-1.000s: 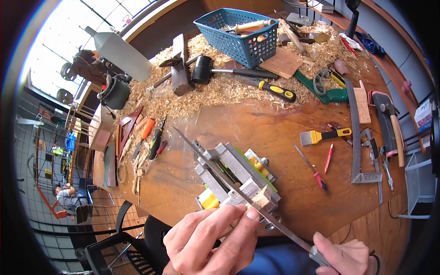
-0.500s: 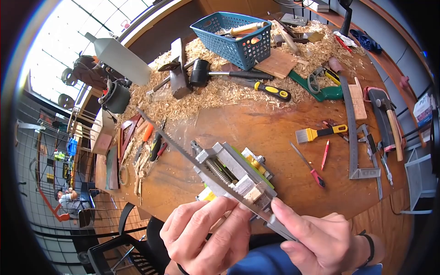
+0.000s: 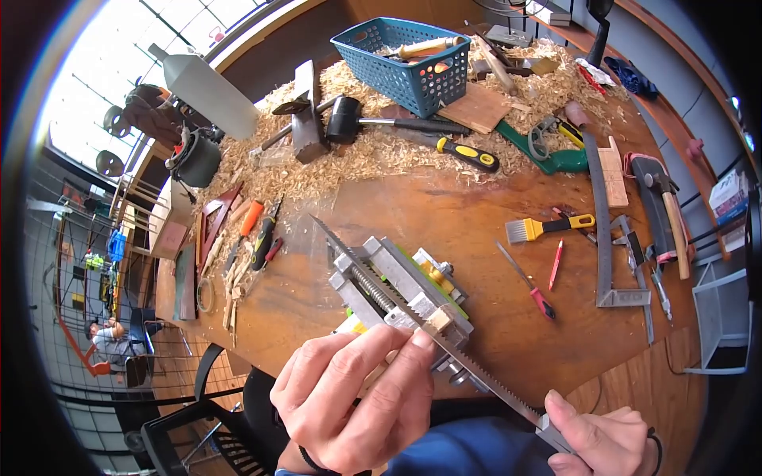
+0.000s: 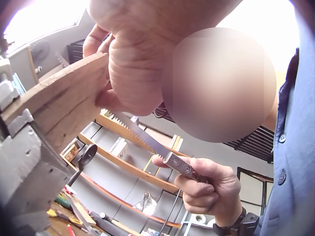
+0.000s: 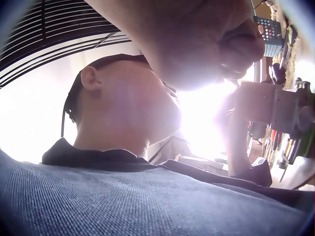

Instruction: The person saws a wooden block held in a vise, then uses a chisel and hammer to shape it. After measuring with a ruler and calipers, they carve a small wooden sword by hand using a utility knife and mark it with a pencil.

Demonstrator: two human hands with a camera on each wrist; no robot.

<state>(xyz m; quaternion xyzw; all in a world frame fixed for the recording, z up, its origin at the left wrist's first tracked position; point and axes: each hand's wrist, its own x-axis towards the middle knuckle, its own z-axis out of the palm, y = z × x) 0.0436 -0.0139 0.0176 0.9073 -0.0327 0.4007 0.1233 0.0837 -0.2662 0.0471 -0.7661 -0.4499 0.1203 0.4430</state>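
Note:
A handsaw [image 3: 494, 385] with a long toothed blade lies diagonally over the bench vise [image 3: 405, 274] in the head view. My right hand [image 3: 599, 438] grips its handle at the near right, thumb along the top. A wooden board [image 4: 74, 101] stands clamped in the vise in the left wrist view; its pale end [image 3: 439, 319] shows beside the blade in the head view. My left hand [image 3: 353, 393] holds the board, with thumb and fingertips right at the blade. In the right wrist view the sawing is mostly hidden by glare.
Wood shavings [image 3: 357, 170] cover the back of the table, under a blue basket [image 3: 436, 83], a rubber mallet [image 3: 344, 120] and a hammer. Right of the vise lie a brush [image 3: 548, 228], a red pencil [image 3: 556, 264], a small file [image 3: 528, 282] and a metal square [image 3: 601, 230]. Screwdrivers [image 3: 266, 242] lie left.
The saw slid forward and to the left with my right hand, then came back towards the lower right. My left hand has stayed at nearly the same place by the vise.

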